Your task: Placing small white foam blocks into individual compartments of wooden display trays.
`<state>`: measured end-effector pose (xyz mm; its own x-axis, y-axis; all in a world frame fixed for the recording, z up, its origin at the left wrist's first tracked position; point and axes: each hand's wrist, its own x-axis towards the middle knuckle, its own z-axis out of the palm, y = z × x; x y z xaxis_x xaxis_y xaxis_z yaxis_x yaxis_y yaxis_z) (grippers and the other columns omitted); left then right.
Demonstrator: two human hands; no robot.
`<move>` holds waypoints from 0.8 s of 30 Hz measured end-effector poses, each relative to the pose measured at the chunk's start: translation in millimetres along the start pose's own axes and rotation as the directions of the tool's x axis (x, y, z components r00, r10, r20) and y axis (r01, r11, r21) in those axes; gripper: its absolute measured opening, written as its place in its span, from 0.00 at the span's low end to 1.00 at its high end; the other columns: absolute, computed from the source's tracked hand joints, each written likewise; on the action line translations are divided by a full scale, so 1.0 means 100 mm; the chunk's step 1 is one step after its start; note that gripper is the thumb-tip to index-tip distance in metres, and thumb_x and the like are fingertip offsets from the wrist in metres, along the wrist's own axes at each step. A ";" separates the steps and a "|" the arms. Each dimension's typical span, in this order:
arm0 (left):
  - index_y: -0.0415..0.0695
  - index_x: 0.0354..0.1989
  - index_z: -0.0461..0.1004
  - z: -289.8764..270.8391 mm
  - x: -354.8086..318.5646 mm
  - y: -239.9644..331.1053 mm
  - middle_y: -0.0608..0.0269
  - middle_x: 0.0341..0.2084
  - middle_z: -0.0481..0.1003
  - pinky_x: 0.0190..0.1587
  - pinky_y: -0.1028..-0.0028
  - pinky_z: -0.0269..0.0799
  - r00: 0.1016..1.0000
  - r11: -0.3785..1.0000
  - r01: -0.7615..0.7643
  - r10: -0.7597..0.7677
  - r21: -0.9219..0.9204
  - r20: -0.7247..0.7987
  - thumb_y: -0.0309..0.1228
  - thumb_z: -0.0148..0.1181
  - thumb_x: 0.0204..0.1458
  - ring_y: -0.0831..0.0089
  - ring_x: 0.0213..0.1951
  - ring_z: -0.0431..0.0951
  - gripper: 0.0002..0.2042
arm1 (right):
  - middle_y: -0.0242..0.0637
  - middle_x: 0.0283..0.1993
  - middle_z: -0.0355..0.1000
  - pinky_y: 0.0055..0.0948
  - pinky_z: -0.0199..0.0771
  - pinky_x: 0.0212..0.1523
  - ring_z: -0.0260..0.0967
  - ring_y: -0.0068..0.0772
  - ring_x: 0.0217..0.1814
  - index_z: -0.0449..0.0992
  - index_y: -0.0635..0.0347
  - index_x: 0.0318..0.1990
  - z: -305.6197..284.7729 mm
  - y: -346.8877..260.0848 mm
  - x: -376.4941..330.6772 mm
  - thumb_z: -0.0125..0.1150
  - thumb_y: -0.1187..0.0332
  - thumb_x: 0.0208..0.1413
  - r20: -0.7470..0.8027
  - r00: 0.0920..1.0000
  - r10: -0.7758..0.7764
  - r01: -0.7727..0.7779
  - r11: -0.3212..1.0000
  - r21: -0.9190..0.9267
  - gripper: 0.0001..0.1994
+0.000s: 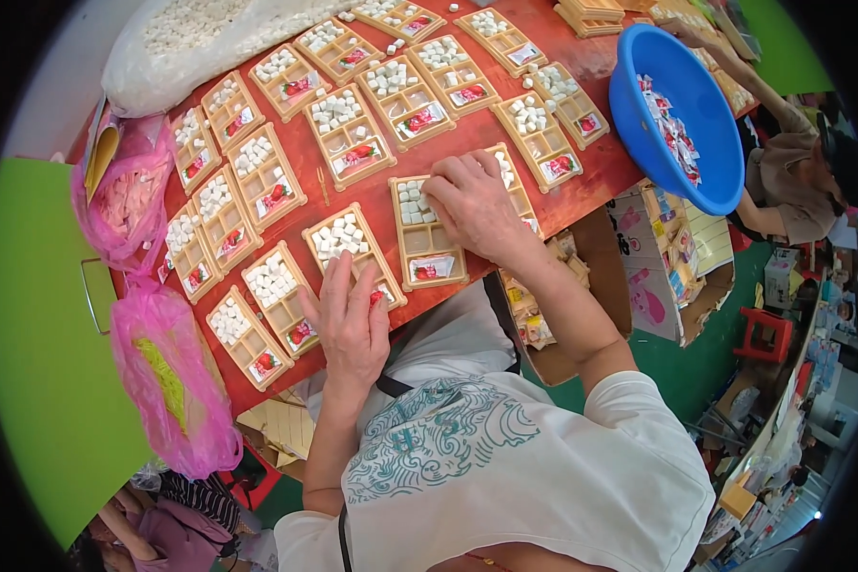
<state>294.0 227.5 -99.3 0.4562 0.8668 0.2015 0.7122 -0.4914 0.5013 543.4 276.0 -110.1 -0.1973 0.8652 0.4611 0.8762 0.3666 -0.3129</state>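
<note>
My left hand (351,319) lies with fingers spread across the near end of a wooden tray (372,250), its fingertips by the white cubes (337,234) in the large compartment. To its right stands another tray (405,246) with cubes at the far end and a red-and-white packet (431,268) at the near end. Over that tray my right hand (475,205) is bent down, fingers curled together beside its cubes. What its fingertips hold, if anything, is hidden. A further tray (521,198) is partly covered by this hand.
Several similar trays (355,148) cover the red table (353,198). A clear bag of white cubes (186,33) lies at the far left, pink bags (195,381) hang at the left edge. A blue basin (629,124) of packets stands right, near another person (796,181). Boxes (612,272) stand below.
</note>
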 end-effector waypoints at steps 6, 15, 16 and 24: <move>0.42 0.57 0.72 0.02 0.01 -0.01 0.49 0.63 0.63 0.67 0.43 0.37 1.000 1.000 -0.016 0.016 -0.018 0.008 0.28 0.57 0.52 0.53 0.65 0.62 0.21 | 0.34 0.38 0.67 0.43 0.61 0.56 0.69 0.36 0.45 0.73 0.55 0.34 -0.02 -0.10 -0.12 0.62 0.71 0.44 0.042 0.996 -0.077 0.080 0.992 -0.099 0.08; 0.40 0.57 0.72 0.03 0.17 0.10 0.47 0.63 0.64 0.67 0.43 0.37 0.997 0.997 -0.065 0.066 -0.031 0.036 0.28 0.56 0.53 0.54 0.65 0.62 0.21 | 0.36 0.44 0.70 0.42 0.62 0.54 0.69 0.37 0.46 0.75 0.56 0.44 -0.24 0.04 -0.19 0.62 0.72 0.44 -0.095 0.995 0.002 -0.008 0.998 -0.062 0.16; 0.40 0.57 0.72 0.00 0.20 0.12 0.47 0.63 0.64 0.67 0.43 0.37 0.995 0.995 -0.091 0.092 -0.037 0.035 0.28 0.56 0.53 0.54 0.65 0.62 0.21 | 0.37 0.46 0.70 0.41 0.61 0.54 0.69 0.37 0.46 0.75 0.57 0.45 -0.33 0.08 -0.17 0.63 0.72 0.45 -0.158 0.987 0.018 -0.031 0.997 -0.077 0.17; 0.42 0.59 0.70 0.16 0.65 0.45 0.48 0.63 0.63 0.66 0.42 0.42 0.936 0.941 -0.335 0.338 -0.049 0.097 0.31 0.57 0.53 0.53 0.65 0.63 0.23 | 0.38 0.49 0.71 0.41 0.60 0.55 0.67 0.39 0.53 0.76 0.59 0.46 -0.56 0.86 -0.34 0.60 0.75 0.51 -0.295 0.906 0.303 -0.390 0.870 -0.303 0.13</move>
<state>364.5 260.1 -77.0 0.7198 0.6368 0.2762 0.4914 -0.7485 0.4452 650.0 259.0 -106.4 0.2165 0.7939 0.5682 0.9721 -0.1219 -0.2002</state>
